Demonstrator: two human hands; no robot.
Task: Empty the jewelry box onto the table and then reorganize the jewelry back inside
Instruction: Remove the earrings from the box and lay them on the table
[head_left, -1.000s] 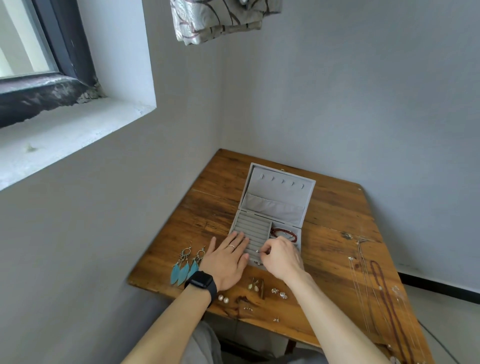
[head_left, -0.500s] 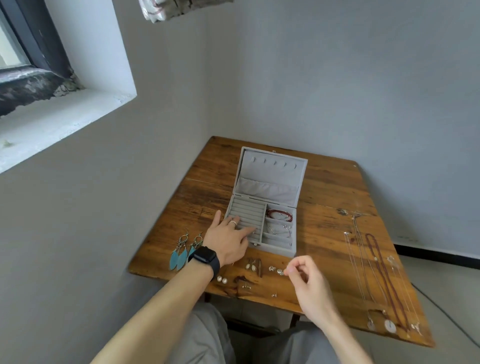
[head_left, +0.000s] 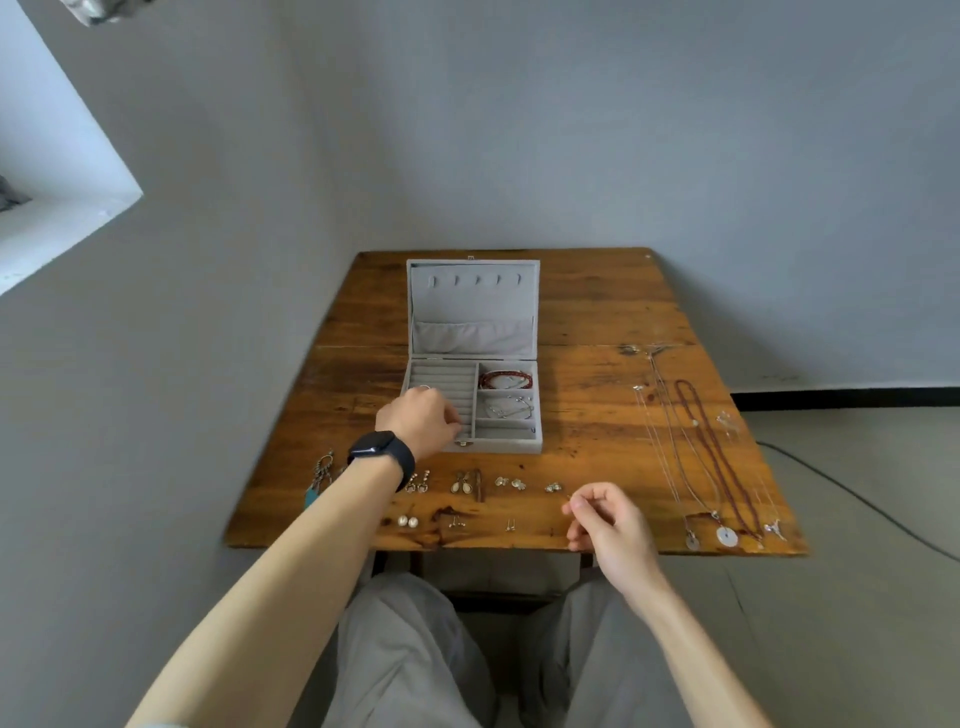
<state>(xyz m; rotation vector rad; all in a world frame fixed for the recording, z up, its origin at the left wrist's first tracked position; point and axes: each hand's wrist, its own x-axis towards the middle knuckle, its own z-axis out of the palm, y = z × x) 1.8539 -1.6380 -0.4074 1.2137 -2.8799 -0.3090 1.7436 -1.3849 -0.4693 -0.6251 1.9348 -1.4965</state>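
Observation:
The grey jewelry box (head_left: 537, 441) stands open mid-table, its lid (head_left: 472, 306) leaning back. A red bracelet (head_left: 505, 379) lies in the upper right compartment and a silver bracelet (head_left: 511, 408) in the one below. My left hand (head_left: 421, 421), with a black watch, rests on the box's front left part, fingers loosely curled down onto the ring rolls. My right hand (head_left: 605, 519) hovers near the table's front edge, thumb and forefinger pinching a tiny earring (head_left: 569, 497). Several earring pairs (head_left: 462, 483) lie in rows in front of the box.
Teal feather earrings (head_left: 317, 483) lie at the front left, partly behind my forearm. Thin silver necklaces (head_left: 670, 447) and a red beaded necklace (head_left: 711, 457) stretch along the wooden table's (head_left: 597, 322) right side. Grey walls close in behind and left. A cable (head_left: 841, 483) runs on the floor.
My right hand left the box and came back toward the table's front edge, now pinching a small earring. My left hand's flat fingers have curled. The view swung right and down.

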